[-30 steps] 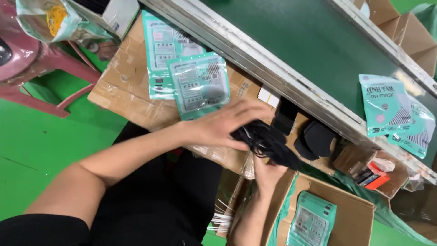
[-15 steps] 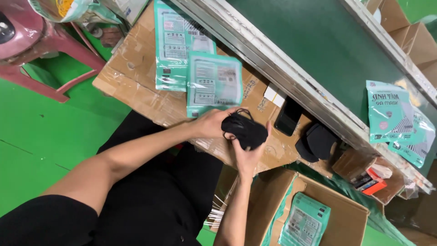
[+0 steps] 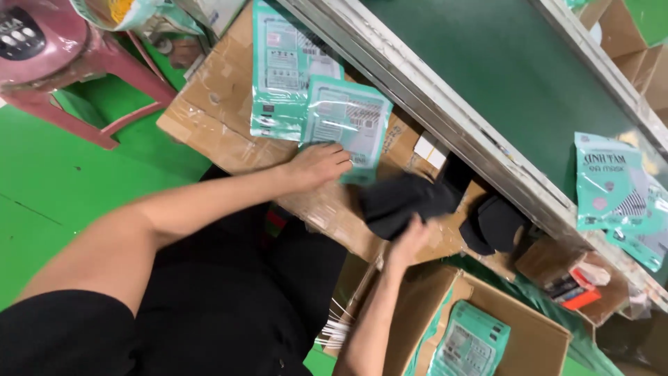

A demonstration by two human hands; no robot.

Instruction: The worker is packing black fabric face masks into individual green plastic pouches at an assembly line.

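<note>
Gripping black masks (image 3: 403, 203) in our right hand (image 3: 407, 240), we should keep them bunched. Our left hand (image 3: 319, 166), fingers spread, touches the teal pouch (image 3: 346, 124) at twelve o'clock.

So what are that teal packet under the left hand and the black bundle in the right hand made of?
The teal packet looks like thin glossy plastic film: light glares off its face and it wrinkles. The black bundle at the right hand seems a soft matte fabric, perhaps non-woven; it folds limply without shine. The left hand touches the packet's lower edge on the taped cardboard box, dull brown under shiny tape.
</note>
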